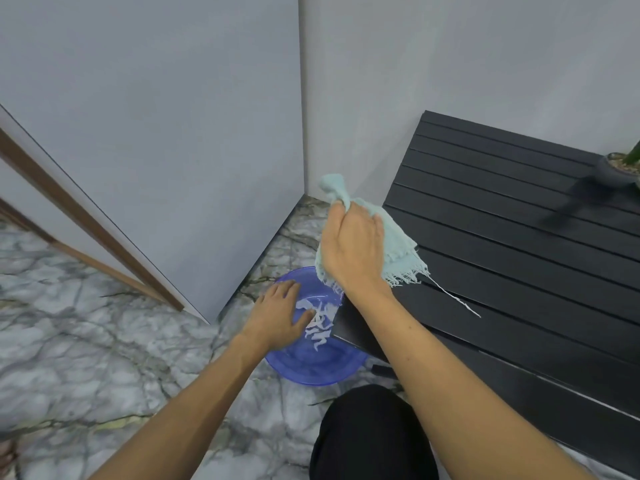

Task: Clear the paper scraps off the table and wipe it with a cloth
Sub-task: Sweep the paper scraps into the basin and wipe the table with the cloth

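A low black slatted table (519,237) fills the right side. My right hand (356,251) is shut on a pale green frayed cloth (398,244) at the table's left corner, with a loose thread trailing over the slats. Just below that corner, a blue translucent bowl (311,368) is gripped at its rim by my left hand (280,313). White paper scraps (320,323) lie inside the bowl.
A dark plant pot (616,169) stands at the table's far right edge. Grey walls meet in a corner behind the table. The floor (86,341) is grey marble tile. My knee in black cloth (370,434) is at the bottom centre.
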